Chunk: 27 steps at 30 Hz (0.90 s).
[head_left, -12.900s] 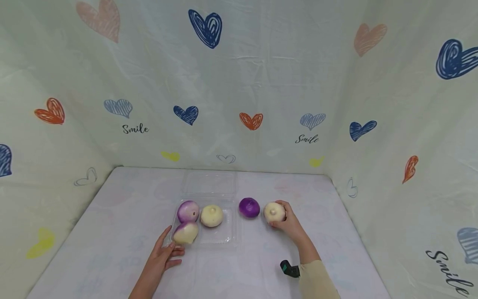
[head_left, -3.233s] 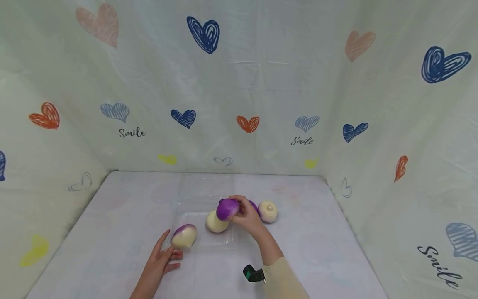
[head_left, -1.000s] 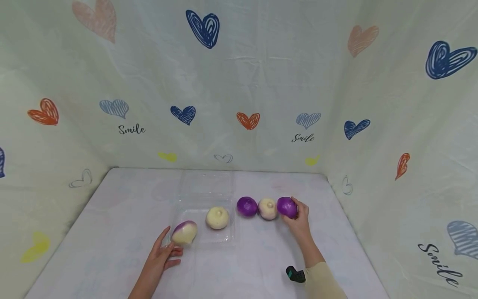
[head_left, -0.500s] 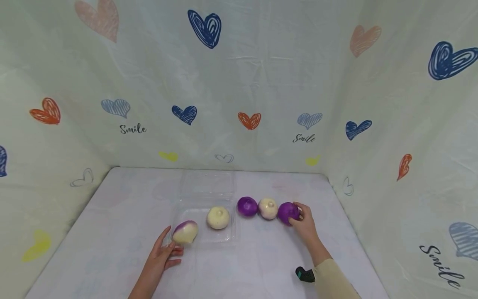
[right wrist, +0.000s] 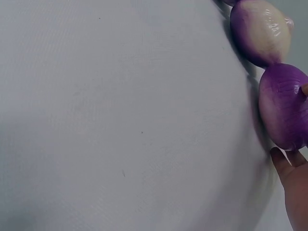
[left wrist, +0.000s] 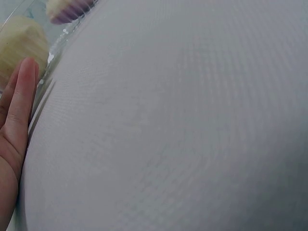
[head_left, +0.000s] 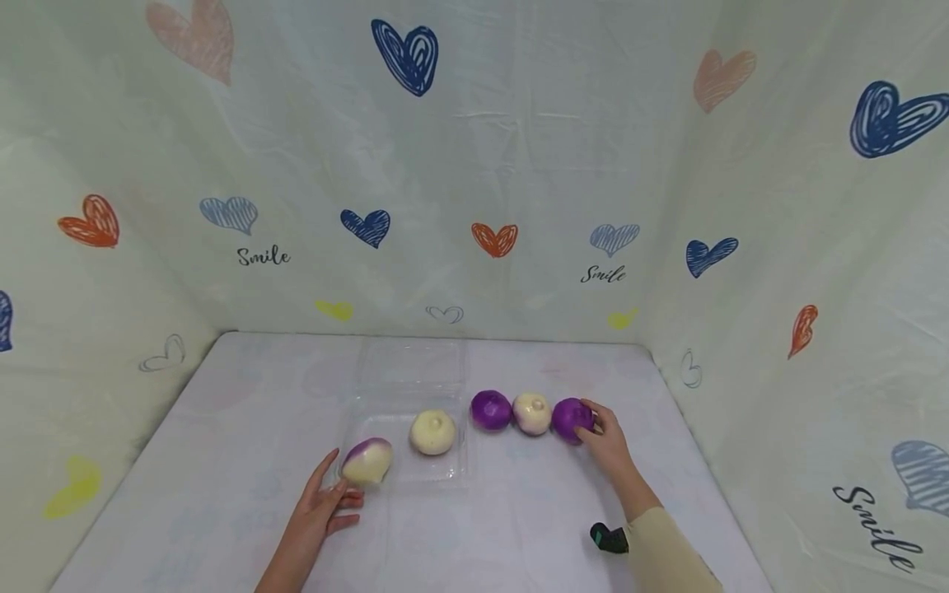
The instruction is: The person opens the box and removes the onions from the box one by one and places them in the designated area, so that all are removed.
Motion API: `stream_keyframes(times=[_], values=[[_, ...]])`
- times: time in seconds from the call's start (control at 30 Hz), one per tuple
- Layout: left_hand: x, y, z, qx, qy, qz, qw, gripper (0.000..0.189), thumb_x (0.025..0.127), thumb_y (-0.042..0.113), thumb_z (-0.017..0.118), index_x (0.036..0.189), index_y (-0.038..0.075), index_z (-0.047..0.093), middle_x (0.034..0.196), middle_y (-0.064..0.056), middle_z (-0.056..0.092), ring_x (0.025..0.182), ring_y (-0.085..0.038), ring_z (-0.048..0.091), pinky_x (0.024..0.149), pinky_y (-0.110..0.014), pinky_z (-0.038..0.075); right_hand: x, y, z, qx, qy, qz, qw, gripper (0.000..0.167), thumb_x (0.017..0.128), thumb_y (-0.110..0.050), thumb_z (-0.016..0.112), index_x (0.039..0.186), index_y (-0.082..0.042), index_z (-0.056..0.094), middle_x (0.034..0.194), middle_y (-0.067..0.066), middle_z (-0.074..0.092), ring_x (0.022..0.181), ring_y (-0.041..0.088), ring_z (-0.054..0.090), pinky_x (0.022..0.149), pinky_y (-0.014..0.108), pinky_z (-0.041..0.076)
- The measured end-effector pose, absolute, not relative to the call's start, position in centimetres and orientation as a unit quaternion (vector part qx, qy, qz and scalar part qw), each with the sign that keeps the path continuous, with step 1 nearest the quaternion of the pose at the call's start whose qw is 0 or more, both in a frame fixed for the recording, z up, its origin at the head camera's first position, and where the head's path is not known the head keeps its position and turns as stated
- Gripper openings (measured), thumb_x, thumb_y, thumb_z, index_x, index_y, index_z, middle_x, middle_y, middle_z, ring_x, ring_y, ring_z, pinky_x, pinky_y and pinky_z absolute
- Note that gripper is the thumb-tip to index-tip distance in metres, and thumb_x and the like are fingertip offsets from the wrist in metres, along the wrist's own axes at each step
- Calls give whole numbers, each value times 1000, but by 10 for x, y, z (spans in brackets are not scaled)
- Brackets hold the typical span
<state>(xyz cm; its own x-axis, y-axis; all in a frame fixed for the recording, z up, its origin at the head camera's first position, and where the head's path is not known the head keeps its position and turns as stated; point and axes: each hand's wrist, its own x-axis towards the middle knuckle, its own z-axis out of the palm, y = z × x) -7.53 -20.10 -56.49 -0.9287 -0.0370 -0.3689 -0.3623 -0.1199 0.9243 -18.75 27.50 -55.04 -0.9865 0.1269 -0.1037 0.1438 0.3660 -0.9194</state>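
At the right end of a row on the table, my right hand (head_left: 606, 441) holds a purple-topped turnip (head_left: 572, 420) between thumb and fingers. A pale turnip (head_left: 532, 413) sits beside it, then another purple one (head_left: 491, 410). In the right wrist view the held turnip (right wrist: 284, 106) touches its pale neighbour (right wrist: 262, 31). My left hand (head_left: 317, 511) lies with fingers extended at the left front edge of a clear plastic clamshell box (head_left: 404, 478). Inside that box are a purple-and-cream turnip (head_left: 367, 461), close by my left fingertips, and a cream one (head_left: 433, 432).
The box's clear lid (head_left: 411, 362) lies folded back towards the rear wall. A black device (head_left: 610, 538) sits at the right sleeve (head_left: 663, 548). Curtains printed with hearts (head_left: 495, 239) enclose the white table (head_left: 245, 428) at the back and sides.
A purple turnip has left the box for the row's right end, where my right hand brought it down and slightly nearer over the last second. My left hand has stayed at the box.
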Motion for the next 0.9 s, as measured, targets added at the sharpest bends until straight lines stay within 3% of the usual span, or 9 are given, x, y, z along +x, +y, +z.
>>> stream_keyframes(times=[0.27,0.57,0.9], values=[[-75,-201,-563,-147,651,737,107,72,99,36,56,157,26,15,108,-18,64,96,-24,65,79,-36,56,-192,274,-550,69,836,-545,6,58,89,1,60,143,-1,40,150,24,32,137,41,30,109,53,32],[-75,-200,-562,-151,657,731,110,72,99,39,57,157,27,15,108,-17,64,97,-25,64,79,-36,56,-195,274,-547,64,843,-534,14,57,89,-1,60,143,-2,41,149,27,32,133,46,34,106,56,34],[-75,-200,-562,-147,652,736,106,67,101,32,54,156,26,17,107,-17,65,94,-22,65,78,-35,56,-195,263,-520,20,847,-531,-17,58,89,0,64,142,-1,43,149,24,32,139,41,25,112,55,22]])
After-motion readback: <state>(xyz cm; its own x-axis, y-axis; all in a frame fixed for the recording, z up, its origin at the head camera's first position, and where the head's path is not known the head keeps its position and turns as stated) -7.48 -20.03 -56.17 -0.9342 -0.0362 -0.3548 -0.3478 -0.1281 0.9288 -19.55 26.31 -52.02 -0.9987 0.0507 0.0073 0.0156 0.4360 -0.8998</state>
